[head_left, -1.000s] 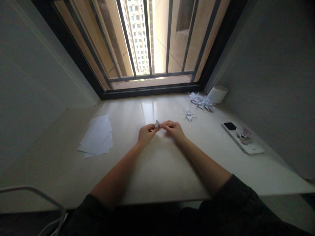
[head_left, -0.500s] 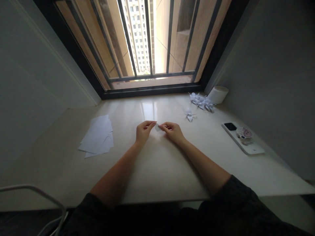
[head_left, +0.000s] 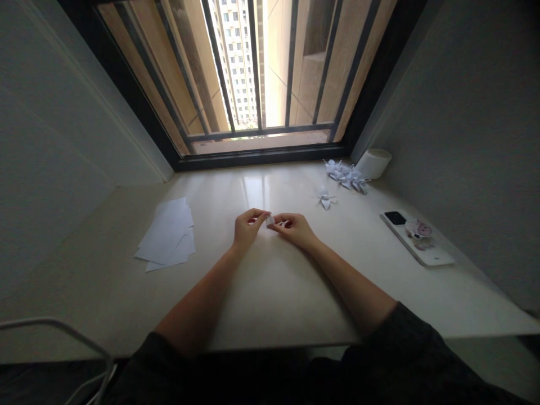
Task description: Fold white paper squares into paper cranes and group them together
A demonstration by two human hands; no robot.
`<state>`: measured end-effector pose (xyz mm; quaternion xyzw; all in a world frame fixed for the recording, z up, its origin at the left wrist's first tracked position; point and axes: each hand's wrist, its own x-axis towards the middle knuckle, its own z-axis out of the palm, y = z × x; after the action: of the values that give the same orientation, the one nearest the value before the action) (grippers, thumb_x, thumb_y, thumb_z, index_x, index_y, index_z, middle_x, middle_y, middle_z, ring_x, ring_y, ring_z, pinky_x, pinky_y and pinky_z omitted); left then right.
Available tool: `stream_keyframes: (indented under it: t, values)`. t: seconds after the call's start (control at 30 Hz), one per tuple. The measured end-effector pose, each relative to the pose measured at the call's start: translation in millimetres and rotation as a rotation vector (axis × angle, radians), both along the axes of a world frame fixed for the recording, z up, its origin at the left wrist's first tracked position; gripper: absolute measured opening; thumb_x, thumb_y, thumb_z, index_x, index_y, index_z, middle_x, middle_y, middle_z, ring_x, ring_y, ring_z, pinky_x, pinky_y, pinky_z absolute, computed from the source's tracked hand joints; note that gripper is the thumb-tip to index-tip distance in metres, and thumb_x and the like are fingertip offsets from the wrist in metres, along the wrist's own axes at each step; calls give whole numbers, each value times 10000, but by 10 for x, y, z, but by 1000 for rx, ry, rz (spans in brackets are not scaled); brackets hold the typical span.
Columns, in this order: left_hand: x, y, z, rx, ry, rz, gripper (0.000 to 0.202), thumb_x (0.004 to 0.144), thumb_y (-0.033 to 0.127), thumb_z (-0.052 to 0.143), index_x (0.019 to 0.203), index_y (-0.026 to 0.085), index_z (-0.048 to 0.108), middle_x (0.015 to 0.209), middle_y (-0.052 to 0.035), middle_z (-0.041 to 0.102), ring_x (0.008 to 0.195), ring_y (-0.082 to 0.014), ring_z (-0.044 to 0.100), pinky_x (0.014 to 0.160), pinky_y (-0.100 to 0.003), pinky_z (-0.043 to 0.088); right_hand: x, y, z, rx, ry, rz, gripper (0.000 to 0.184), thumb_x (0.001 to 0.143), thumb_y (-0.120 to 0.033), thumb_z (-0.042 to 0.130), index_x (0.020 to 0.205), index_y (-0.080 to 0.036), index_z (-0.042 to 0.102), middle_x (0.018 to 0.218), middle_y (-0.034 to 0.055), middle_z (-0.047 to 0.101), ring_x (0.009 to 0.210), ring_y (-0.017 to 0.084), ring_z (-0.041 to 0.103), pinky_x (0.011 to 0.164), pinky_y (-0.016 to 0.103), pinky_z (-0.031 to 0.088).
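Observation:
My left hand and my right hand meet over the middle of the pale desk. Both pinch a small folded piece of white paper between their fingertips, just above the desk top. Most of the paper is hidden by my fingers. A finished paper crane lies alone a little beyond my right hand. A cluster of several folded cranes sits further back on the right.
A loose stack of white sheets lies to the left. A white phone with a round charm lies at the right, and a white roll stands in the far right corner. A barred window closes the back. A chair frame shows at lower left.
The folded paper has dropped lower between my fingers and shows less. My hands have shifted slightly and pinch it closer together.

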<state>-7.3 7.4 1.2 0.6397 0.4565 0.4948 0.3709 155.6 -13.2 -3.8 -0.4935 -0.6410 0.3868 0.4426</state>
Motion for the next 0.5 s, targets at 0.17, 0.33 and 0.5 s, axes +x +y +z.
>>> stream_keyframes:
  t: [0.17, 0.33, 0.5]
  values:
    - [3, -7, 8, -2, -2, 5, 228, 739, 409, 648, 762, 192, 710, 757, -27, 696, 730, -151, 614, 661, -254, 445, -2, -10, 5, 8, -39, -64, 274, 659, -455, 704, 735, -194, 736, 647, 17, 681, 455, 85, 418, 464, 241, 320]
    - [8, 10, 8, -13, -45, 38, 241, 738, 414, 644, 743, 180, 704, 726, -28, 689, 690, -144, 605, 644, -254, 449, 11, -2, 8, -49, 14, -74, 303, 661, -468, 693, 711, -169, 716, 538, -2, 605, 441, 86, 414, 445, 231, 296]
    - [3, 40, -14, -47, -123, 87, 240, 738, 398, 647, 757, 164, 695, 710, -36, 682, 673, -138, 614, 658, -256, 470, 25, 46, -30, -82, 146, -78, 303, 654, -450, 701, 718, -154, 702, 634, 35, 668, 521, 114, 525, 502, 235, 367]
